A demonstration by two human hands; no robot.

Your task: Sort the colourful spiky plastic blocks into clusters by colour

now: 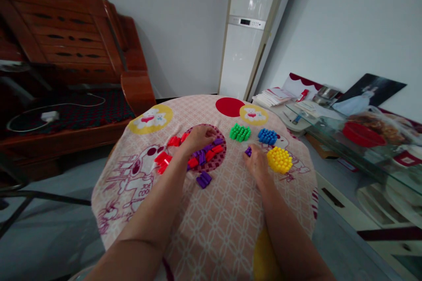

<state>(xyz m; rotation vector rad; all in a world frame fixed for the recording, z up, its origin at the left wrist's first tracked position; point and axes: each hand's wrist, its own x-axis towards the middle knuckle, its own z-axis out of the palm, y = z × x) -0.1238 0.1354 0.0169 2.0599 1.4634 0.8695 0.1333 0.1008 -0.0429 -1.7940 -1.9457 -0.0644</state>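
Observation:
Over a loose pile of small purple and red plastic pieces is my left hand, its fingers bent and slightly apart, with nothing visible between them. My right hand rests low over the tablecloth, thumb and fingers closed around one or more small purple pieces. Just beyond it stand tight upright groups of green pieces and blue pieces. A group of yellow pieces stands to its right. A few purple pieces lie together nearer to me, and more red pieces lie left of my left forearm.
A patterned cloth covers the round table. At the right, a glass-topped table bears papers, a red bowl and plastic bags. A wooden bench stands back left, a white upright cabinet-like appliance behind.

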